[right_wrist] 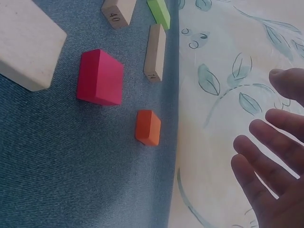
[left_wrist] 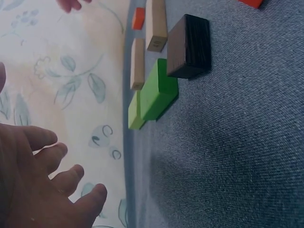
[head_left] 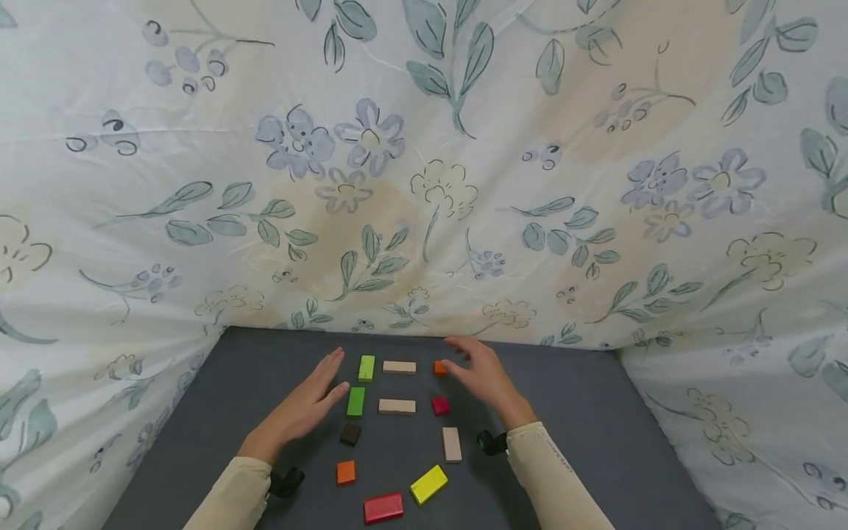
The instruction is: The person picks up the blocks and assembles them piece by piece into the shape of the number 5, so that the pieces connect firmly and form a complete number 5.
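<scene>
Currently left hand (head_left: 306, 404), right hand (head_left: 485, 376) spread — darker-green block (head_left: 355, 402) long axis toward cloth (head_left: 424, 243).

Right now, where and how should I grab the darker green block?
Probably pinch the darker green block midway along its long sides, coming from above and the left with the left hand. Its ends are tighter: the light green block lies just beyond, the dark brown block just nearer.
</scene>
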Demonstrator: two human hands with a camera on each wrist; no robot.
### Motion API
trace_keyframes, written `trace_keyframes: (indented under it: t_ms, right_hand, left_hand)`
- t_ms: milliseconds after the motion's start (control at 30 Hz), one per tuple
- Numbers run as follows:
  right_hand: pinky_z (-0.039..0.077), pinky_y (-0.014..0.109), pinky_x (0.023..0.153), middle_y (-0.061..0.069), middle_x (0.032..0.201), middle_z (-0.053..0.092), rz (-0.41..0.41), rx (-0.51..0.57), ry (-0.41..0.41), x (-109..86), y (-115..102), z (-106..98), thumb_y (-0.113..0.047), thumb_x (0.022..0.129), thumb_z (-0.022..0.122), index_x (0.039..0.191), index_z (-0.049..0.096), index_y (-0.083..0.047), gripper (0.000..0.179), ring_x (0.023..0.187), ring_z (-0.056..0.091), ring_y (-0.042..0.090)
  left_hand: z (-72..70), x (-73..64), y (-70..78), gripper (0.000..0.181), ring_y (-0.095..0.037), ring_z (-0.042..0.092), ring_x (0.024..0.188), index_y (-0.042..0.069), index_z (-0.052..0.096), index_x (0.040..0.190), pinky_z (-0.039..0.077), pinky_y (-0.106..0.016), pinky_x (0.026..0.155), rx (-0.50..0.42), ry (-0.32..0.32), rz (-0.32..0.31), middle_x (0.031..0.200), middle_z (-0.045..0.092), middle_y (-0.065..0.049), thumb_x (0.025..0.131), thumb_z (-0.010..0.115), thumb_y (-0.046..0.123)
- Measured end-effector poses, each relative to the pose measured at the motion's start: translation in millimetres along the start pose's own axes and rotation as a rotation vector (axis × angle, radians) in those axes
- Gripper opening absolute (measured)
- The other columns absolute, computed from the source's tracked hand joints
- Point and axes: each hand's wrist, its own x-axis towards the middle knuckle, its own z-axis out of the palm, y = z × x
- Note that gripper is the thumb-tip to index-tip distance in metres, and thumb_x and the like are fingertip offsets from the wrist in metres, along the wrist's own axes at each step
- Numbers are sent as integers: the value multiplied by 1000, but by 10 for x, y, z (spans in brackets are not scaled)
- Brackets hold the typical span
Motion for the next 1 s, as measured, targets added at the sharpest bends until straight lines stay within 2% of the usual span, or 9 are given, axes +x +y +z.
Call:
trace_keyframes:
  t_ms: [233, 500, 733, 1000]
  right_hand:
    - [56, 54, 99, 10, 140, 68, 12, 1, -25, 12, -11, 74, -24, 101, 82, 147, 68, -12, 50, 121, 67, 38]
    - [57, 52, 96, 7, 138, 69, -22, -3, -55, 25, -17, 149, -28, 103, 80, 144, 70, -12, 45, 119, 68, 37]
    - [57, 50, 97, 7, 137, 69, 13, -23, -89, 69, -32, 206, -29, 102, 81, 143, 70, -12, 46, 119, 68, 35]
    - [57, 51, 99, 7, 137, 68, 5, -51, -121, 95, -34, 263, -27, 102, 80, 143, 70, -11, 44, 119, 68, 33]
  left_hand:
    - [52, 15, -11, 79, -41, 11, 164, 8, 17, 174, 16, -71, 125, 1, -22, 8, 180, 13, -16, 116, 46, 51]
    - [80, 24, -18, 80, -45, 12, 163, 6, 18, 174, 15, -71, 125, 4, -55, -5, 179, 14, -19, 115, 44, 54]
    - [95, 69, -21, 79, -46, 11, 163, 6, 19, 174, 15, -72, 124, -11, -90, -10, 179, 15, -18, 116, 43, 54]
    - [151, 145, -55, 79, -46, 11, 163, 5, 20, 173, 13, -71, 125, -15, -98, -26, 179, 16, -18, 116, 40, 56]
